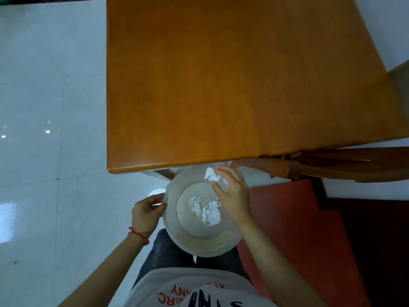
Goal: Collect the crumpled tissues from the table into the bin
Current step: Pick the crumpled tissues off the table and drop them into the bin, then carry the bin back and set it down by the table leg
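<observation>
A round white bin sits below the near edge of the orange wooden table. Two crumpled white tissues lie on its bottom, one left of the other. My left hand grips the bin's left rim. My right hand hovers over the bin's far right side, fingers pinched on another crumpled tissue. No tissue shows on the tabletop.
A wooden chair stands at the table's right corner, over a red floor area. Pale glossy floor tiles spread to the left. My dark trousers and white printed shirt fill the bottom centre.
</observation>
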A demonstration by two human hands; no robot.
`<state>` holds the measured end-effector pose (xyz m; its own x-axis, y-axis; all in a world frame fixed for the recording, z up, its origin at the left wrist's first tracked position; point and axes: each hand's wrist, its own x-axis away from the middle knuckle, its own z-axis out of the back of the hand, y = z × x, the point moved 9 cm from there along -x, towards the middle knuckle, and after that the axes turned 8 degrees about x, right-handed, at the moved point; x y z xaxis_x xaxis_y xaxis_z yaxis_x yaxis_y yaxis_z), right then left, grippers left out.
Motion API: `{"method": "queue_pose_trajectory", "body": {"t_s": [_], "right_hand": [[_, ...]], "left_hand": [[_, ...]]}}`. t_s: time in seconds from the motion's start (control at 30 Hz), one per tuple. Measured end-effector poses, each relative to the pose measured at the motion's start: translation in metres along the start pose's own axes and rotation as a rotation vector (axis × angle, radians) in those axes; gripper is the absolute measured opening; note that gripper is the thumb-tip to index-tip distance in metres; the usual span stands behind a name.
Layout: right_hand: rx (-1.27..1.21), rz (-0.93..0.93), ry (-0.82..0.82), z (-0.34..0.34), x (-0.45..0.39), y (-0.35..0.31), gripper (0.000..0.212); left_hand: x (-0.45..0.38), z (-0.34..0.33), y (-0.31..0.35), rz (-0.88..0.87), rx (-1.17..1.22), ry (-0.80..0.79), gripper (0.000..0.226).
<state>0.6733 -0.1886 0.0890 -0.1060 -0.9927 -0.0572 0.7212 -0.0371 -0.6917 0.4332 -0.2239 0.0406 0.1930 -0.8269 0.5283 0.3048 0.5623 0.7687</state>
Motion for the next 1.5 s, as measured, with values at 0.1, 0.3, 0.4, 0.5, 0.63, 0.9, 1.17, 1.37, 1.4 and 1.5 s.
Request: {"method": "queue_pose_trajectory", "body": {"t_s": [0.1, 0.3, 0.4, 0.5, 0.63, 0.9, 1.17, 1.37, 1.4, 1.5], "right_hand": [[0.069, 0.003, -0.112, -0.012, 0.017, 0.008, 0.043], [0.210, 0.005, -0.022, 0.014, 0.033, 0.021, 0.044], [0.203, -0.115, 0.024, 0.033, 0.046, 0.039, 0.046], [0.121, -0.314, -0.019, 0.037, 0.064, 0.067, 0.045], [-0.143, -0.600, -0.170, 0.018, 0.091, 0.100, 0.040], [-0.170, -0.513, -0.312, -0.018, 0.104, 0.055, 0.027], [-0.157, -0.510, -0.339, -0.092, 0.123, -0.015, 0.027], [-0.198, -0.534, -0.280, -0.174, 0.132, -0.098, 0.026], [-0.196, -0.525, -0.267, -0.187, 0.130, -0.111, 0.026], [-0.200, -0.522, -0.247, -0.220, 0.122, -0.147, 0.027]], "left_hand": [[0.002, -0.002, -0.001, -0.006, 0.013, -0.006, 0.025], [0.010, 0.000, -0.005, -0.023, 0.038, 0.016, 0.025], [0.016, 0.004, -0.010, -0.038, 0.045, 0.038, 0.025], [0.024, 0.008, -0.016, -0.032, 0.076, 0.067, 0.025], [0.034, 0.017, -0.032, -0.028, 0.099, 0.101, 0.023], [0.049, 0.068, -0.074, 0.023, 0.129, 0.132, 0.024], [0.029, 0.161, -0.110, 0.053, 0.138, 0.113, 0.026], [-0.003, 0.272, -0.132, 0.053, 0.101, 0.091, 0.027], [-0.008, 0.289, -0.133, 0.053, 0.096, 0.095, 0.027], [-0.020, 0.337, -0.134, 0.033, 0.077, 0.112, 0.028]]}}
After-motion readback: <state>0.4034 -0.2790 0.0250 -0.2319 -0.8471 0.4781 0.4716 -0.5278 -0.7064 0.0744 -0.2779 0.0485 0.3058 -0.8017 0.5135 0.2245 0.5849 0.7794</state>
